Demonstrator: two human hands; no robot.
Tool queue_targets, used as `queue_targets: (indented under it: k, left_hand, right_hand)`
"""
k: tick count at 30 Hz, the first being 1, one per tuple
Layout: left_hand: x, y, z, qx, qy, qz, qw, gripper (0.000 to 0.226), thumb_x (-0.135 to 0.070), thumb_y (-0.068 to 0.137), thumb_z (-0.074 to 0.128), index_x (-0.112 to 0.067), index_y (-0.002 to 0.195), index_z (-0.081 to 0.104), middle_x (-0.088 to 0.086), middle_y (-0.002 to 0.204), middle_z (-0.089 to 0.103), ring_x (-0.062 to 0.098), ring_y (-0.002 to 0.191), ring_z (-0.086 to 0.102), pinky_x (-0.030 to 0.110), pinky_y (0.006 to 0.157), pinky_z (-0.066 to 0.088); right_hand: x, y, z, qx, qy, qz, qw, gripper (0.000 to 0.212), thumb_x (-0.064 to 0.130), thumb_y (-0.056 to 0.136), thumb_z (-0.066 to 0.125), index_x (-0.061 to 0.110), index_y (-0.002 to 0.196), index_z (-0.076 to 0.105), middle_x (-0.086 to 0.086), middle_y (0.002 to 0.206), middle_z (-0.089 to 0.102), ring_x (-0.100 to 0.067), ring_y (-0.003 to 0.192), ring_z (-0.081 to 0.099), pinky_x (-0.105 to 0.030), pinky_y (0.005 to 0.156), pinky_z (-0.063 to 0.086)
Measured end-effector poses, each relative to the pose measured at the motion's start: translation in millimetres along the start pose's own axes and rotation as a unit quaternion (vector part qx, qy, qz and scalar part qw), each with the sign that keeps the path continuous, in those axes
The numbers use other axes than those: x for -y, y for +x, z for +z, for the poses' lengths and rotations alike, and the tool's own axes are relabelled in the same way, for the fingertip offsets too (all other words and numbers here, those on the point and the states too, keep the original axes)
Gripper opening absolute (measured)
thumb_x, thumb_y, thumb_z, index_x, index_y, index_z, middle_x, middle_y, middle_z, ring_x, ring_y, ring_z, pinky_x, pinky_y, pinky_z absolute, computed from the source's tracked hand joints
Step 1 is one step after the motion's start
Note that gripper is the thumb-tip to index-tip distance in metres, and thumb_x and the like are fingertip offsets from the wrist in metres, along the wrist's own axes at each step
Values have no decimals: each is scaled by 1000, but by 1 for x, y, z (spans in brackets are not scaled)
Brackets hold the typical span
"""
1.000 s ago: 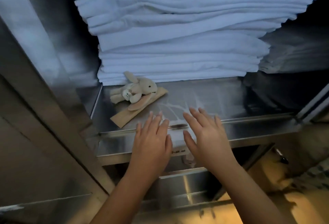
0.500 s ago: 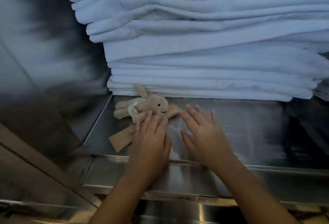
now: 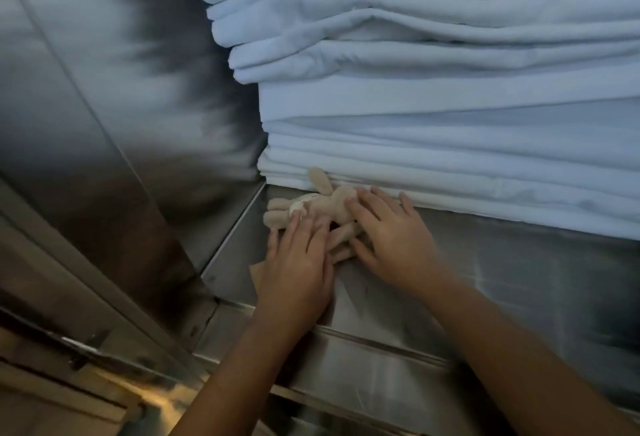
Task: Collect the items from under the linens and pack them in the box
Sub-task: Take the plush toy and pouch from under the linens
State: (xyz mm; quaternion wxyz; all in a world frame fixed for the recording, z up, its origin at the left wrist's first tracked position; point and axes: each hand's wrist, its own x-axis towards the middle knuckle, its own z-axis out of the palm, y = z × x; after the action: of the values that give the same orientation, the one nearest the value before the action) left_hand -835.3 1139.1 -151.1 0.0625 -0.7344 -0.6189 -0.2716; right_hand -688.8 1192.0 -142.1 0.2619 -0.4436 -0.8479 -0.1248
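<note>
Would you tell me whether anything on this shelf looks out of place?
A plush rabbit lies on the metal shelf at the foot of the folded linens, atop a brown paper strip. A toy among laundry looks misplaced. The left hand and right hand rest on it.

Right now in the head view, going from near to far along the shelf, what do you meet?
The front lip of the shelf → left hand and right hand, side by side → toy rabbit → stack of folded sheets.

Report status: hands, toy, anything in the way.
Left hand and right hand flat on toy rabbit, not gripping. Rabbit on metal shelf at foot of linen stack, brown card beneath. Nothing blocking.
</note>
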Motion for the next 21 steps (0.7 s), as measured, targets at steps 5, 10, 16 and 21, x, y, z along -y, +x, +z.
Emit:
queue_targets:
  k: [5,10,16,21]
  left_hand:
    - [2,3,1,-12,11,0,1000,43,-7,70,59,1,112,65,23,119,61,42,112,55,63,88,39]
    - [1,4,2,-23,16,-2,1000,43,-4,70,62,3,113,63,25,120,59,43,113,55,65,89,37]
    - [7,6,-2,-6,38,-2,999,55,-4,63,77,4,115,61,24,123,58,42,114,54,64,90,37]
    - [9,8,-6,-1,44,3,999,67,-11,67,75,0,128,52,22,134,49,42,126,43,61,99,28]
  right_hand:
    - [-4,12,7,26,-5,-24,999,64,15,63,78,2,122,58,-27,124,56,-42,113,55,-60,89,42]
    - [-4,24,16,17,-18,-54,998,48,8,77,50,3,125,57,-28,130,51,-42,116,53,-55,91,44]
    - [-10,29,28,-36,16,-108,993,28,0,75,65,-5,103,66,-32,117,58,-44,104,60,-50,76,54]
    - [-7,29,22,-107,26,-142,984,21,-2,79,65,-7,100,67,-29,110,62,-41,98,62,-47,77,54]
